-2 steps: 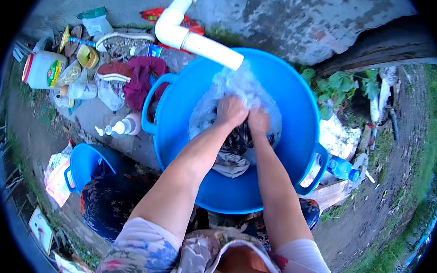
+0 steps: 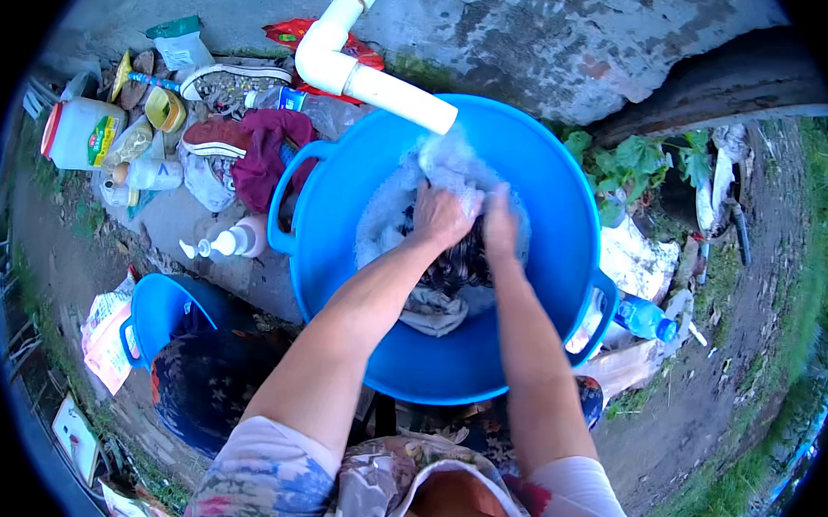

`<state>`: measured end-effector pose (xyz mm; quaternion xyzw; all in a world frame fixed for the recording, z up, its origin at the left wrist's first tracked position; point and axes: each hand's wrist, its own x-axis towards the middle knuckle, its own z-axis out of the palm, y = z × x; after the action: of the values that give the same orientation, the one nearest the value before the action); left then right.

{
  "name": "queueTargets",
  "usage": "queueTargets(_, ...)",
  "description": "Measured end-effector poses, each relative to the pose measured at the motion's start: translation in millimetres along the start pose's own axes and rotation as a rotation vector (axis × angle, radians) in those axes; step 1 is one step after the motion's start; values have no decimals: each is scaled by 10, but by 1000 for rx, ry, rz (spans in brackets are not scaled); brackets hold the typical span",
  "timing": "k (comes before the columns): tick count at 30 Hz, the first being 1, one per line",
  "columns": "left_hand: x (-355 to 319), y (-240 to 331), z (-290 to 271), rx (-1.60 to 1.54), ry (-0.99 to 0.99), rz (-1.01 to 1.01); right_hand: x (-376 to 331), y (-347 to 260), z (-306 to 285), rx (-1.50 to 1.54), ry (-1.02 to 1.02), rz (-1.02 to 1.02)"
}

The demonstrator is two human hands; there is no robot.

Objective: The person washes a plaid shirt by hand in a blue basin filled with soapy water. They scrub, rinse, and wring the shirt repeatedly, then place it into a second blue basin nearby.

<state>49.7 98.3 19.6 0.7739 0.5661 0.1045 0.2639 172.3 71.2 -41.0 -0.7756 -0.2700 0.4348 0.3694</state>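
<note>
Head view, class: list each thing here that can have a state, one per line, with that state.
Blue tub: upright, holding foamy water and laundry.
Dark cloth: wet, bunched under both hands.
Left hand: fingers closed on the dark cloth.
Right hand: pressed on the dark cloth; grip unclear.
White pipe: its mouth is over the tub; flow cannot be told.
Pump bottle: lying on its side.
Small blue bucket: upright.

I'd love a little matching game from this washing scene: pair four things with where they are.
Things:
1. white pipe
2. pump bottle
3. small blue bucket
4. clear water bottle

Places:
A. right of the big blue tub, by its handle
B. above the tub's far rim
C. lower left, beside dark cloth
D. lying left of the tub

Pairs: 1-B, 2-D, 3-C, 4-A
</note>
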Motion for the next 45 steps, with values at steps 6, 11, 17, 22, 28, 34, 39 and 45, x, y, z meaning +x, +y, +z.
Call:
queueTargets(6,-1196,178,24,-361,464,86,-1351,184,-281,-602,32,-477)
queueTargets(11,-1232,-190,330,-168,457,-50,-1259,353,64,-744,-25,-428)
queueTargets(17,-568,-250,245,-26,115,-192,-772,-32,221,-759,40,-241)
queueTargets(22,-192,-513,-248,-240,-359,-160,-257,37,-270,-586,-65,-187)
queueTargets(28,-545,-706,-804,272,-493,63,-687,-126,-846,-382,100,-292)
queueTargets(34,-507,-203,-1072,480,-794,14,-1227,-820,-1241,-65,-134,-317)
queueTargets(39,-429,350,-1006,-21,-565,577,-1592,-1431,-1545,-196,-389,-480)
queueTargets(45,-833,970,-1424,-584,-624,280,-1871,-2010,-2018,-82,-393,-481)
